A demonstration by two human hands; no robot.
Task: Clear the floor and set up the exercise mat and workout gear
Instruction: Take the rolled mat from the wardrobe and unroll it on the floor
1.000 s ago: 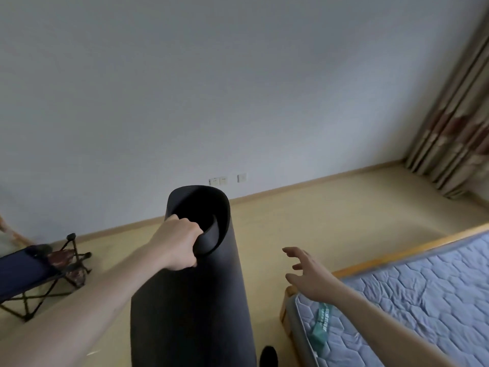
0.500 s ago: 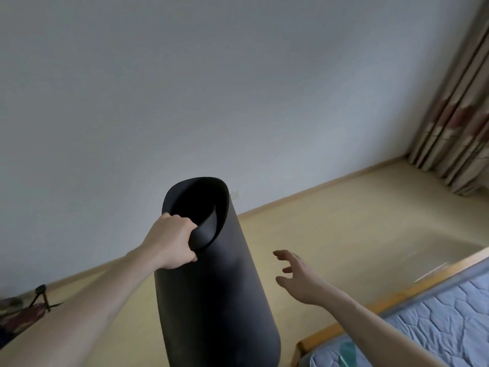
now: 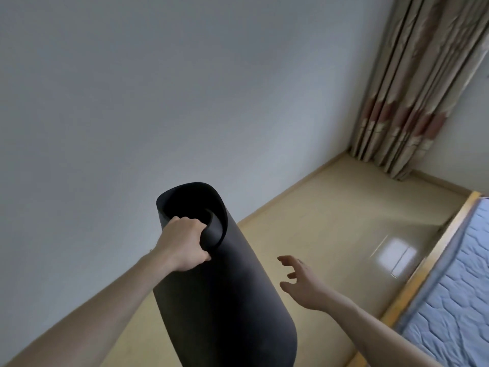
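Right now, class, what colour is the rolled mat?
Black, or very dark grey, seen in the head view: the rolled mat.

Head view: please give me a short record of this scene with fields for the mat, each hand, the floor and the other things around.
mat: black rolled mat, carried on end, still rolled
left hand: left hand grips the mat's top edge, fingers inside the roll
right hand: right hand free, fingers spread, beside the mat
floor: pale floor, a bright reflection on it
right side: mattress in a wooden frame
corner: patterned curtain
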